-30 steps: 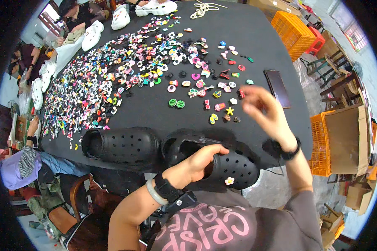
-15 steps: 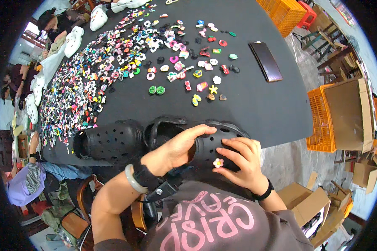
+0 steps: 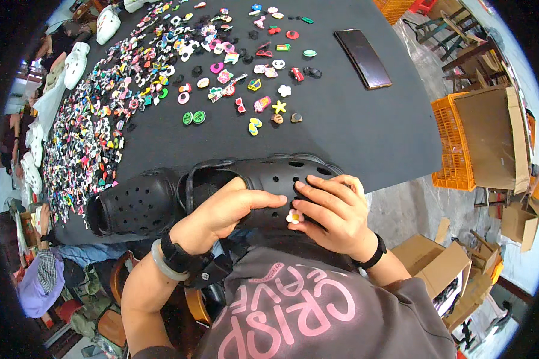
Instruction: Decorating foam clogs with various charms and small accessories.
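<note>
A black clog [image 3: 263, 172] with round holes lies on its side along the table's near edge, toe to the right. My left hand [image 3: 224, 209] grips it at the foot opening, fingers tucked inside and out of sight, one digit stretched over the upper. My right hand [image 3: 335, 215] bends over the toe, its fingers against the holed surface. Between its thumb and forefinger tips is a small white flower charm [image 3: 294, 216] with a yellow middle, right against the clog. Whether the charm's back sits in a hole is hidden. A second black clog [image 3: 138, 203] lies to the left.
A large heap of colourful shoe charms [image 3: 102, 119] covers the table's left; several more lie scattered beyond the clog. A dark phone [image 3: 363, 58] rests at the far right. White clogs [image 3: 76, 64] line the left edge. An orange crate [image 3: 452, 143] and cardboard boxes [image 3: 428, 257] stand right.
The view has shifted, so the table things appear higher and further left. My left digit now reaches further along the clog toward the flower charm. My right hand keeps its place on the toe.
</note>
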A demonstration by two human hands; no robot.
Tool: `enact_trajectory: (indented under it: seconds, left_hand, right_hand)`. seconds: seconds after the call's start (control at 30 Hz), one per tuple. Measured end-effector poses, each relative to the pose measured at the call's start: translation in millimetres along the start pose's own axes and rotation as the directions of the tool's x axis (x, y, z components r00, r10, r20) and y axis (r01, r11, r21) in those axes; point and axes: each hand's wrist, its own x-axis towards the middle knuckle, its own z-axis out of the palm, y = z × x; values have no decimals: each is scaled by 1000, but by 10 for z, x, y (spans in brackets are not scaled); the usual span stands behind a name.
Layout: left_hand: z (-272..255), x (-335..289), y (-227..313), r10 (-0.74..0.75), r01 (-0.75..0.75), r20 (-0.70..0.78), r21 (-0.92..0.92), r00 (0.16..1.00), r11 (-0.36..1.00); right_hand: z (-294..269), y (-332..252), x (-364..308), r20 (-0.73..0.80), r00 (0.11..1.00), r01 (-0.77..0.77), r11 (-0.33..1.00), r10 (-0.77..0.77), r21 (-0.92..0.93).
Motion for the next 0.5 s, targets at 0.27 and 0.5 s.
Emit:
enact_trajectory:
  seconds: [0.27,0.5]
  left_hand:
    - [-37,27,-28,13,-12,20,-44,1000,999]
    - [-27,32,-38,80,-81,44,10,996,997]
  right_hand:
    - [63,-42,16,-13,993,116,993,-117,-25]
    - [49,-22,69,-18,1000,6,999,-5,48]
